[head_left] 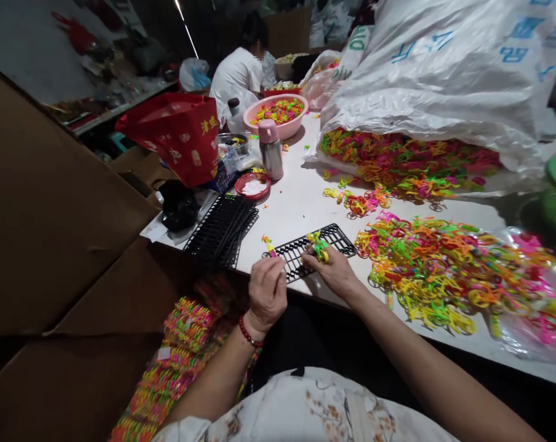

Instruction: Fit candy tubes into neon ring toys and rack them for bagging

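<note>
My left hand [267,290] is closed at the near edge of a black plastic grid rack [337,235] and pinches a small coloured plastic piece [269,245]. My right hand [332,269] rests on the rack with its fingers closed on a green and yellow plastic ring piece [320,245]. The rack lies flat on the white table [300,202]. A big loose heap of neon plastic rings [443,270] lies just right of my right hand.
A stack of black racks [220,230] lies to the left. A pink flask [271,149], red dish [252,186], pink bowl [278,116] and red bag [179,135] stand behind. A white sack [443,80] spills rings. Another person [238,77] sits far back. Filled racks [176,362] sit in a cardboard box.
</note>
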The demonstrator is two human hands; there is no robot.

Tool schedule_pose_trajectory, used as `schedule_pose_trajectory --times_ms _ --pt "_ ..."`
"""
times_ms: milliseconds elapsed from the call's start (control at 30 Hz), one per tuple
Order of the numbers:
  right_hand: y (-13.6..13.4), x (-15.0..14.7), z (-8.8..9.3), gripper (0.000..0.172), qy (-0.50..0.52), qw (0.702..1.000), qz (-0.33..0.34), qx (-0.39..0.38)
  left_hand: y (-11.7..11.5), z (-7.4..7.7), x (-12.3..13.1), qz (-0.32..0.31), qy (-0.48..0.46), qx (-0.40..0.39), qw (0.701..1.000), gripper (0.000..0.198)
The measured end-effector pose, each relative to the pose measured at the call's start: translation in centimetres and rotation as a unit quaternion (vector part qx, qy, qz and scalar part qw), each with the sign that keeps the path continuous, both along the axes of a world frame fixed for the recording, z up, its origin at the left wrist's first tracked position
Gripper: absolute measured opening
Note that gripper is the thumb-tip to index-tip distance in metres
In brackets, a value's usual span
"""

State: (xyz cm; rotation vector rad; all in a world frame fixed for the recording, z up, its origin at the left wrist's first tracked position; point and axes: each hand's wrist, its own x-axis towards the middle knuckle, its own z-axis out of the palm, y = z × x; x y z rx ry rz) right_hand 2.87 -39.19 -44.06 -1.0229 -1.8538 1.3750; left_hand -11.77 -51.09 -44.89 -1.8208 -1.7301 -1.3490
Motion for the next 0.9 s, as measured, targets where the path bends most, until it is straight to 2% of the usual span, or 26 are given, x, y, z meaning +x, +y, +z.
schedule_pose_trajectory --times_ms 67,133,267,400,533,733,900 --pt "0.3 -2.2 -0.1 0.027 -0.013 0.999 0.02 0.04 0.2 1.2 -1.6 0.022 0.0 -0.02 1.0 0.041" --pt "0.6 -4.2 -0.2 0.021 -0.031 0.995 0.046 0.079 1.0 2.0 -3.4 -0.004 0.008 -0.078 0.997 0.042" --pt "1.0 -6.8 -0.9 0.014 -0.09 0.986 0.065 0.121 2.5 2.0 -5.7 -0.06 0.009 -0.135 0.989 0.039" --pt "1.5 -7.4 -1.3 0.015 -0.132 0.977 0.072 0.149 2.7 1.4 -5.7 -0.074 0.005 -0.129 0.989 0.04" --pt "1.6 -7.0 -0.6 0.02 -0.177 0.959 0.116 0.189 2.7 1.0 -5.6 -0.072 0.003 -0.12 0.99 0.046" --pt "1.4 -7.1 -0.2 0.027 -0.297 0.896 0.166 0.284 2.9 0.8 -6.2 -0.066 0.032 -0.127 0.989 0.055" --pt "1.2 -7.8 -0.8 0.026 -0.299 0.902 0.175 0.256 3.4 1.0 -5.7 -0.097 0.127 -0.17 0.973 0.054"
